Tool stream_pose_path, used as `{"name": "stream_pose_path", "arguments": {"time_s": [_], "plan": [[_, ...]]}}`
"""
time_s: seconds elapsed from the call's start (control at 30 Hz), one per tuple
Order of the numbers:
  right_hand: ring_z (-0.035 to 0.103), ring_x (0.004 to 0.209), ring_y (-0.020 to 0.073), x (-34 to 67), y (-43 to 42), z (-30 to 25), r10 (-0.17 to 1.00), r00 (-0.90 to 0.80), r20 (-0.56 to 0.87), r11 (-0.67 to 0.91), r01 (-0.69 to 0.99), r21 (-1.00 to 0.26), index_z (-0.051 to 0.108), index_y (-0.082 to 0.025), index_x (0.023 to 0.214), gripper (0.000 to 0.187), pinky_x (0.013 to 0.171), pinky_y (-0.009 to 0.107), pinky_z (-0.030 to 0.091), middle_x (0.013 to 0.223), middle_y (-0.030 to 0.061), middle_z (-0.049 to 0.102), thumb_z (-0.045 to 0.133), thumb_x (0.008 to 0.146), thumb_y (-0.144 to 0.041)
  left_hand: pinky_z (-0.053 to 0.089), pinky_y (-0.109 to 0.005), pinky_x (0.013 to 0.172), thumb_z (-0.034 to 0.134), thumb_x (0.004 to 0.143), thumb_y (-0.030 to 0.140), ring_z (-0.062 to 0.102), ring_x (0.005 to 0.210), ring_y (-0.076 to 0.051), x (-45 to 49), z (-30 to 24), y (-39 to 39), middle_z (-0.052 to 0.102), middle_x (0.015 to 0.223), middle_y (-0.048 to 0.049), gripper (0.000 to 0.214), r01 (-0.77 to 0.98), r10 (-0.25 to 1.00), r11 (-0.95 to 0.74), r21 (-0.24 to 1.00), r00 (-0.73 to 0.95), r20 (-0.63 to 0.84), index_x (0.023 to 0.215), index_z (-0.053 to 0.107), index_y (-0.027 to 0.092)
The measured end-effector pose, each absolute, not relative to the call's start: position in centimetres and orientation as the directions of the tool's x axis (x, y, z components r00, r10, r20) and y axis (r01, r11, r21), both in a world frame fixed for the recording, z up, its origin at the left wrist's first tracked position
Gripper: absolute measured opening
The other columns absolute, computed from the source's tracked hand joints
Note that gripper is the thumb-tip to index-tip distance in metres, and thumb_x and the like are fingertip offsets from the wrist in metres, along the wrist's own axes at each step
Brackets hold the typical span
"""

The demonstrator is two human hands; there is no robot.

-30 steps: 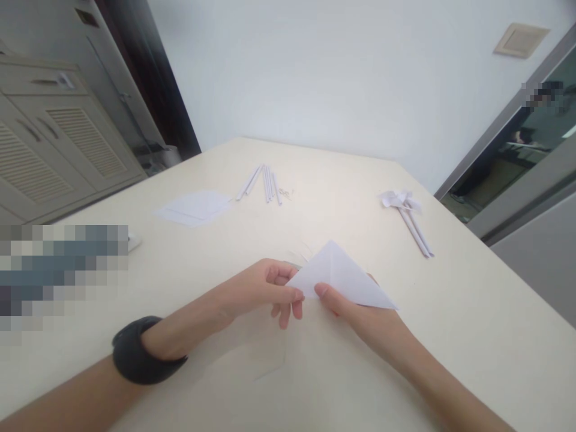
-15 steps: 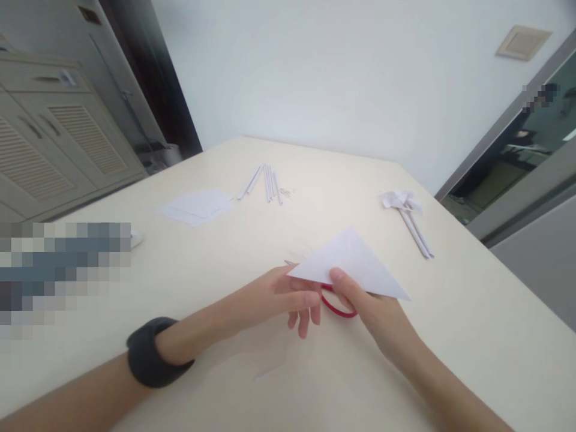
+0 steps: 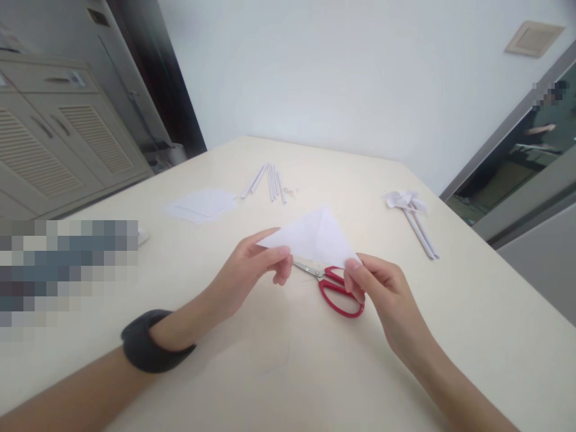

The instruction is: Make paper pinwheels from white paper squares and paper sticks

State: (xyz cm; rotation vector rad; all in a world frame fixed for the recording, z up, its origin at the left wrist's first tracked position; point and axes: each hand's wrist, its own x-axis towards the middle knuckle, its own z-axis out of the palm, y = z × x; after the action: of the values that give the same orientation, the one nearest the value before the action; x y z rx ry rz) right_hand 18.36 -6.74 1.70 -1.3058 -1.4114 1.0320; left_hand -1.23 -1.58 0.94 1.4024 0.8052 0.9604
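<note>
A white sheet of paper folded into a triangle [image 3: 310, 235] is held above the table between both hands, its peak pointing away from me. My left hand [image 3: 263, 258] pinches the left corner, thumb on top. At the right corner, my right hand [image 3: 371, 276] grips the paper between thumb and fingers. Below it, red-handled scissors [image 3: 341, 301] lie on the table with blades toward the left; the paper and my right fingers cover part of them.
Several rolled paper sticks [image 3: 272, 182] lie toward the back, with small bits [image 3: 290, 192] beside them. Loose white paper sheets [image 3: 200, 206] are at the left. Paper pinwheels on sticks [image 3: 407, 201] rest at the right. A person [image 3: 540, 129] is beyond the doorway.
My left hand has closed on the paper's left corner. My right hand has shifted to the right corner. The triangle moved left and away, uncovering more of the scissors.
</note>
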Motion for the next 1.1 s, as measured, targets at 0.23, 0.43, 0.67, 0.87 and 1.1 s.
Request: {"name": "stream_pose_path", "arguments": {"time_s": [0.23, 0.43, 0.67, 0.87, 1.1], "plan": [[0.036, 0.053, 0.0088, 18.0, -7.0, 1.7, 0.99, -0.137, 0.036, 0.068, 0.237, -0.969, 0.053, -0.017, 0.062, 0.036, 0.05, 0.022, 0.026, 0.055, -0.0036, 0.04, 0.044, 0.09, -0.038, 0.036, -0.025, 0.054, 0.056, 0.082, 0.027, 0.046, 0.056, -0.011, -0.8, 0.3, -1.6, 0.054, 0.064, 0.0008, 0.013, -0.152, 0.813, 0.08, 0.985, 0.581, 0.024, 0.075, 0.057, 0.016], [0.04, 0.053, 0.0093, 17.9, -7.1, 1.5, 0.993, -0.101, 0.068, 0.085, 0.176, -0.981, 0.054, -0.018, 0.069, 0.033, 0.051, 0.022, 0.03, 0.057, -0.0033, 0.043, 0.04, 0.092, -0.038, 0.033, -0.025, 0.053, 0.052, 0.083, 0.03, 0.041, 0.054, -0.01, -1.0, 1.0, -1.7, 0.048, 0.059, 0.0016, 0.019, -0.235, 0.831, 0.09, 0.968, 0.553, 0.056, 0.071, 0.058, 0.017], [0.044, 0.055, 0.009, 17.3, -7.3, 0.6, 0.959, -0.274, 0.07, 0.144, 0.263, -0.954, 0.055, -0.019, 0.076, 0.031, 0.053, 0.021, 0.034, 0.061, -0.0029, 0.05, 0.033, 0.095, -0.032, 0.036, -0.026, 0.055, 0.061, 0.076, 0.028, 0.047, 0.058, -0.013, -0.6, 0.4, -2.0, 0.052, 0.063, 0.0017, 0.014, 0.013, 0.784, -0.023, 1.0, 0.62, 0.01, 0.067, 0.058, 0.018], [0.05, 0.06, 0.0089, 16.8, -7.4, 0.0, 0.91, -0.408, 0.068, 0.258, 0.433, -0.863, 0.055, -0.02, 0.078, 0.03, 0.055, 0.02, 0.036, 0.065, -0.0026, 0.054, 0.031, 0.095, -0.027, 0.042, -0.026, 0.063, 0.053, 0.082, 0.024, 0.055, 0.065, -0.015, -0.5, 0.8, -2.1, 0.06, 0.067, 0.0017, 0.013, 0.101, 0.695, -0.062, 0.993, 0.718, -0.03, 0.075, 0.063, 0.02], [0.054, 0.062, 0.011, 17.5, -7.0, 0.4, 0.935, -0.355, -0.015, 0.194, 0.545, -0.816, 0.056, -0.021, 0.077, 0.024, 0.055, 0.022, 0.038, 0.068, -0.002, 0.058, 0.037, 0.092, -0.024, 0.044, -0.03, 0.08, 0.06, 0.079, 0.032, 0.059, 0.082, -0.02, -1.5, -0.2, -1.5, 0.066, 0.081, -0.0009, 0.015, 0.224, 0.81, -0.008, 0.975, 0.572, -0.125, 0.072, 0.066, 0.021]]}}
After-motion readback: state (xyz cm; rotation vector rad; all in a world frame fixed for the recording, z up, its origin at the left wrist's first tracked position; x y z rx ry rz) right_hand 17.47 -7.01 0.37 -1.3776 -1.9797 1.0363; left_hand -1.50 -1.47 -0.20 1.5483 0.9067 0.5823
